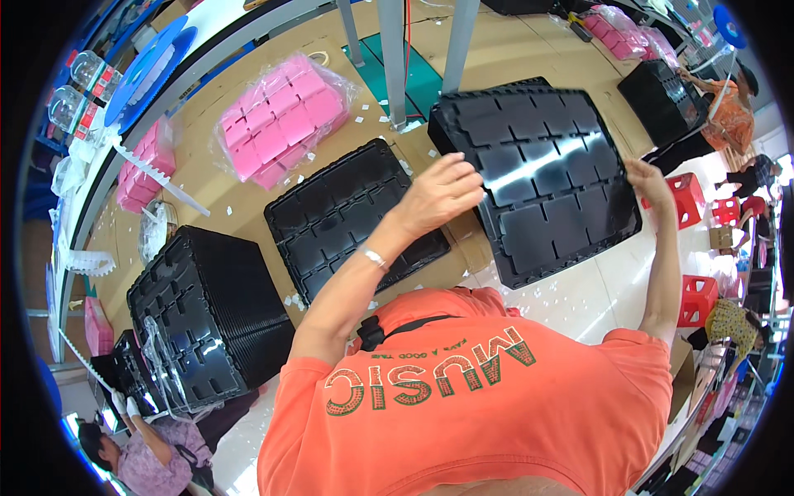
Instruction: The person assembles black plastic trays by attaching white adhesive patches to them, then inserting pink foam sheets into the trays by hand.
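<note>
A shiny black plastic tray (546,194) with several moulded compartments is tilted in front of me. Closed at its left edge is my left hand (447,192), fingers curled in. My right hand (648,183) grips the opposite edge, its fingertips partly hidden by the tray. Behind the tray, the rim of more black trays (529,83) shows. Left of it, lower down, another black tray (335,211) lies on the cardboard, partly covered by my left forearm.
A tall stack of black trays (211,314) stands at the left. Pink trays in clear plastic (281,120) lie beyond, near metal table legs (391,62). White scraps dot the cardboard. Red stools (685,200) and a person in orange (732,116) are at the right; another person (153,463) works at lower left.
</note>
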The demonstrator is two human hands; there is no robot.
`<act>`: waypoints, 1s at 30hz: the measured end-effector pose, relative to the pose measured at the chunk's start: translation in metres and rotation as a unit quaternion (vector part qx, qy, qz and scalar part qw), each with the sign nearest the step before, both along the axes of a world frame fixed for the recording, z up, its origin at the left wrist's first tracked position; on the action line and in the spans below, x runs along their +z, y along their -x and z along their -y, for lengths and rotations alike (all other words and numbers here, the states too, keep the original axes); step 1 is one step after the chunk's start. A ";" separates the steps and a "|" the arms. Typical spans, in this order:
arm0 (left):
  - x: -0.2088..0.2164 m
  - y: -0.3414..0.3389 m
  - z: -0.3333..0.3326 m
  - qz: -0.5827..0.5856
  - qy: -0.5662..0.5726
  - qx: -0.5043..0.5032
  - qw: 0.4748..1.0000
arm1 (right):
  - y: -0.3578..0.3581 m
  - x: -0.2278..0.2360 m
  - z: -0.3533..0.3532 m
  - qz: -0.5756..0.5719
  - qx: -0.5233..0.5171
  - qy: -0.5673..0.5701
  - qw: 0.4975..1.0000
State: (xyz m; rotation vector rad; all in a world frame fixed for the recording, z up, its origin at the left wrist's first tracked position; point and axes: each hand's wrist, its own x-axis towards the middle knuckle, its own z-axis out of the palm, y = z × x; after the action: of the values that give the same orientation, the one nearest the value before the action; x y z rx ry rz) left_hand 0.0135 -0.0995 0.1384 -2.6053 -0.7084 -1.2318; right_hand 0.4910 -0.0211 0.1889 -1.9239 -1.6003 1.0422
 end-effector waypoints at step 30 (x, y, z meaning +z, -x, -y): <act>-0.087 -0.038 -0.059 -0.038 0.191 0.060 0.979 | -0.001 -0.125 -0.145 0.363 -0.026 -0.154 0.918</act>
State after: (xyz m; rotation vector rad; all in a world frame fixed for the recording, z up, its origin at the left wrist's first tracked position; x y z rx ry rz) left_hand 0.0512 -0.0404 0.0517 -2.8349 -1.1703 -1.0418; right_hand 0.4918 0.1243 0.0637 -2.2286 -1.9082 -0.0042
